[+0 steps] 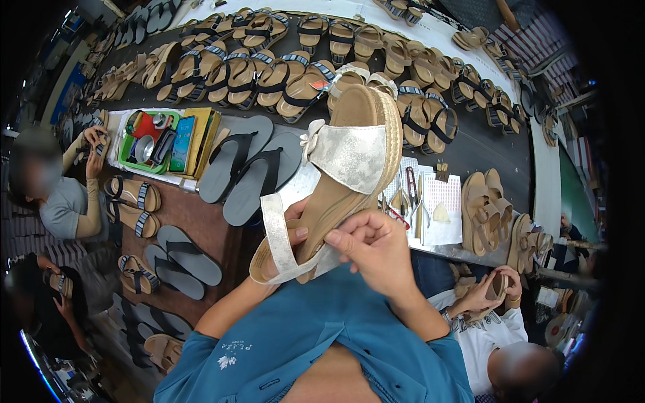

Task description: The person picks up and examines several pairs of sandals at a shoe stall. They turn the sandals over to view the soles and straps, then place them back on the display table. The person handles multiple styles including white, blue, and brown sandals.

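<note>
In front of my chest a wedge sandal [349, 158] is held up at a slant, its toe pointing away from me. It has a tan footbed, a woven-rope sole edge, and silvery-white straps with a small bow at the side. My left hand [297, 235] grips it near the heel, the thumb showing on the footbed inside the back strap and the palm hidden behind the shoe. At the right side of the heel, my right hand [379, 252] is closed, thumb and forefinger pinching the edge of the strap. Grey flip-flops [265, 164] lie just beyond to the left.
Rows of sandals [228, 74] fill the far dark tabletop. A green basket [148, 141] with small items stands left; pliers and a cutter [411, 188] lie right beside paper sheets. Tan sandals [478, 208] sit further right. Co-workers [74, 201] handle shoes on both sides.
</note>
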### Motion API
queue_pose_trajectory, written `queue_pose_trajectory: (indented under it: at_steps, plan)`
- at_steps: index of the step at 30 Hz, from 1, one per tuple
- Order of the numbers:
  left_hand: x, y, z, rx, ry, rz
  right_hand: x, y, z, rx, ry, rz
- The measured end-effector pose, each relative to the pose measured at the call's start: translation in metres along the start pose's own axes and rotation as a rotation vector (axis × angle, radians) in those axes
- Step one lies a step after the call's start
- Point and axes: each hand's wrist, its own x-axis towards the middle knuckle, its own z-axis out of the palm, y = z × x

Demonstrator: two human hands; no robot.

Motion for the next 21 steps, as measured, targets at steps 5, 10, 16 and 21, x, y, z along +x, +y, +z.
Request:
queue_pose_trajectory:
  at_steps: [5,10,16,21]
  plan:
    - [-0.002,0.009,0.016,-0.240,0.011,-0.110,0.021,0.008,-0.025,-0.237,0.254,-0.320]
    - [0.002,0.009,0.004,-0.316,-0.081,-0.085,0.018,0.031,-0.043,-0.092,0.310,-0.400]
    - [0.009,0.027,0.015,-0.074,0.026,0.173,0.002,0.033,-0.030,-0.319,-0.110,-0.527]
    - [0.015,0.029,0.018,-0.131,-0.129,0.116,0.018,0.028,-0.012,-0.005,0.016,-0.539]
